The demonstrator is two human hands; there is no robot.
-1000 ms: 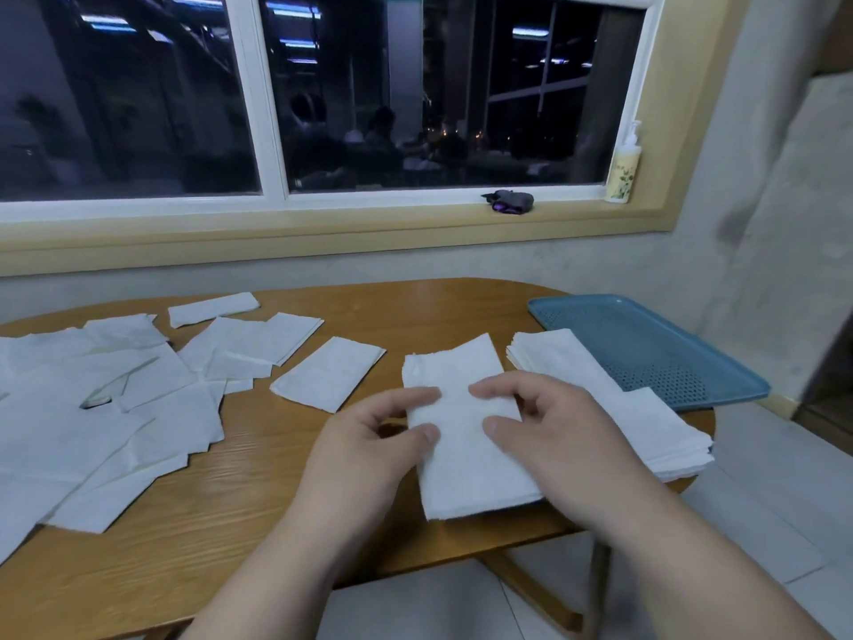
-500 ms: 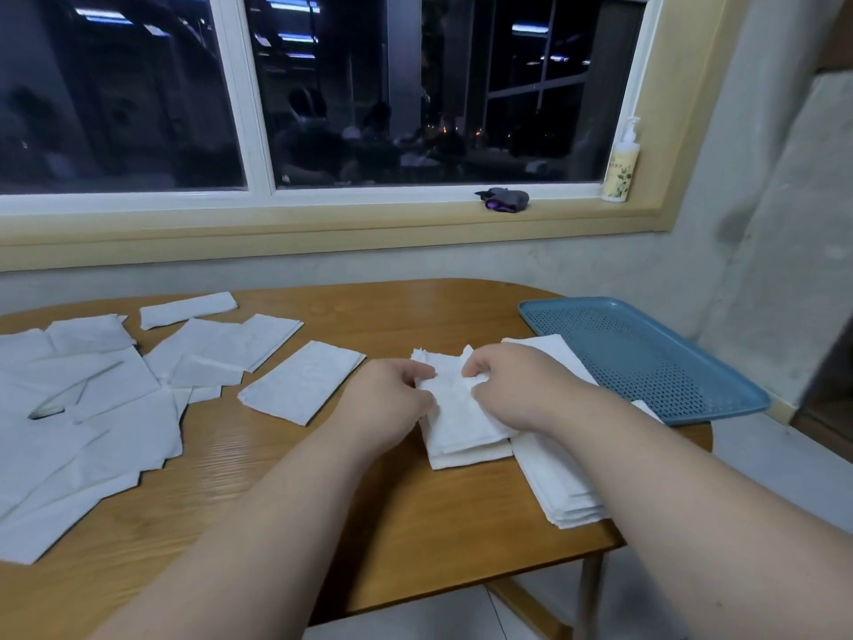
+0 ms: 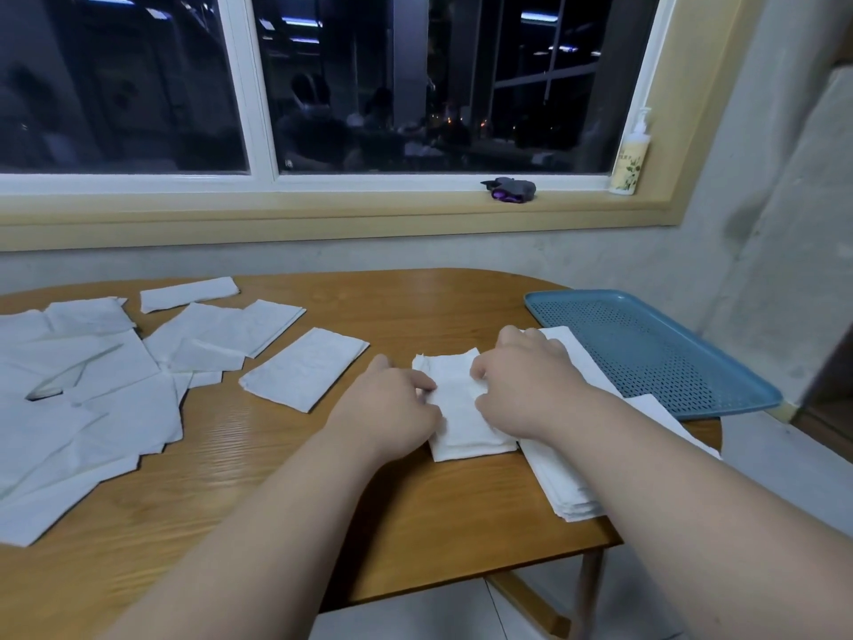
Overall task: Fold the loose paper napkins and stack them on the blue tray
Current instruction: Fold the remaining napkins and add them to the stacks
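A folded white napkin (image 3: 454, 411) lies on the wooden table (image 3: 286, 491) in front of me. My left hand (image 3: 392, 408) grips its left edge with curled fingers. My right hand (image 3: 521, 376) covers its right side, fingers curled onto the paper. To the right a stack of folded napkins (image 3: 565, 482) lies along the table's edge, partly under my right forearm and touching the blue perforated tray (image 3: 646, 344). The visible part of the tray is bare. Several loose napkins (image 3: 92, 408) are spread over the left of the table; one half-folded napkin (image 3: 304, 367) lies nearest my left hand.
The table's rounded right edge runs just past the stack and the tray overhangs it. A window sill behind holds a pump bottle (image 3: 630, 164) and a small dark object (image 3: 510, 190). A grey wall stands close on the right.
The long napkin has been folded in half away from me into a shorter, thicker rectangle. Both hands have moved forward onto it and now hold it flat against the table.
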